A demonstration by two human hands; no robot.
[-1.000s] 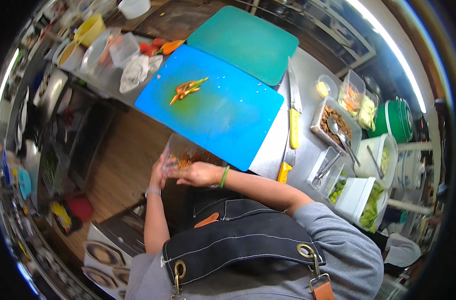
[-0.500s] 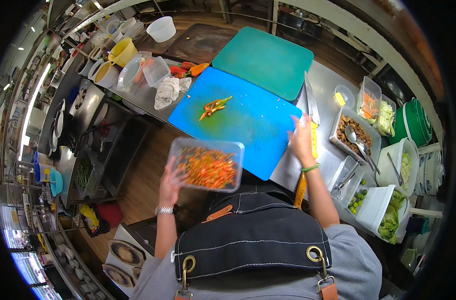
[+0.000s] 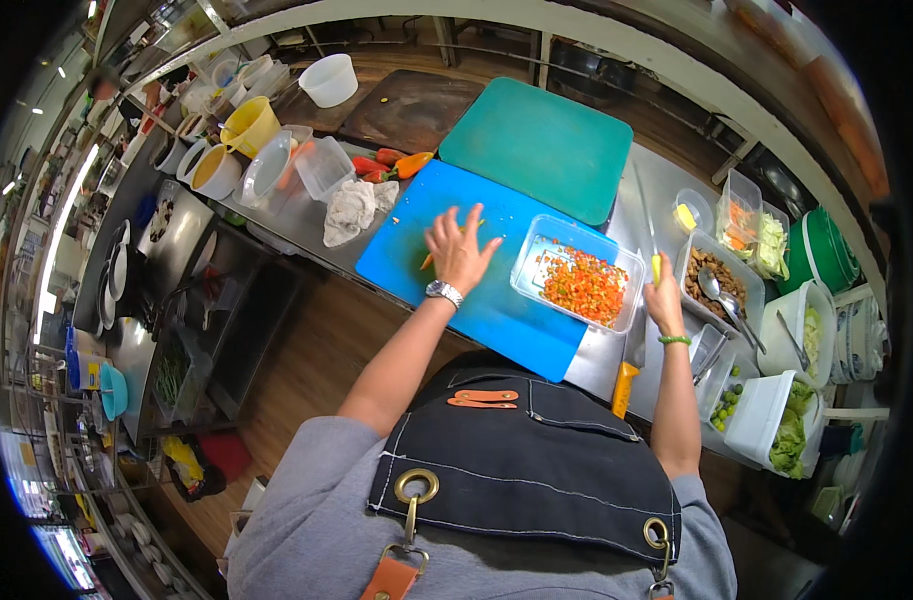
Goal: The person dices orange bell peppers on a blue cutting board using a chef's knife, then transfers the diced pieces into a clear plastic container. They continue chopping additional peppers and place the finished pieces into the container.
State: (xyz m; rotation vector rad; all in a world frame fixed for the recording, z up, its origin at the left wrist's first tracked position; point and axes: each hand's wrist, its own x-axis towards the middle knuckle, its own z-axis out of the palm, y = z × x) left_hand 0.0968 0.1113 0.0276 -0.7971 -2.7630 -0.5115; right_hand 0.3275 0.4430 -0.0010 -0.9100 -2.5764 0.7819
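Observation:
My left hand point(image 3: 460, 252) is spread over the left part of a blue cutting board point(image 3: 482, 345), fingers apart and holding nothing. Under and beside it, mostly covered, lie orange-green chilli pieces point(image 3: 427, 262). In my right hand point(image 3: 665, 300) is the yellow handle of a knife point(image 3: 656, 267); its long blade points away from me beside the boards. Between my hands a clear plastic container point(image 3: 530, 282) of finely chopped orange, red and green pieces point(image 3: 587, 285) rests on the board's right side, its right end reaching past the edge.
A green cutting board point(image 3: 542, 145) lies beyond the blue one. Whole peppers point(image 3: 392, 163) and a crumpled cloth point(image 3: 352, 212) are at its left. Another yellow-orange handle point(image 3: 625, 388) lies by the counter's near edge. At right stand a meat tray point(image 3: 712, 262) with spoons and a lettuce tub point(image 3: 760, 415).
The chopped-vegetable container went from my left hand onto the board's right side. My left hand moved over the chilli pieces; my right hand took hold of the knife.

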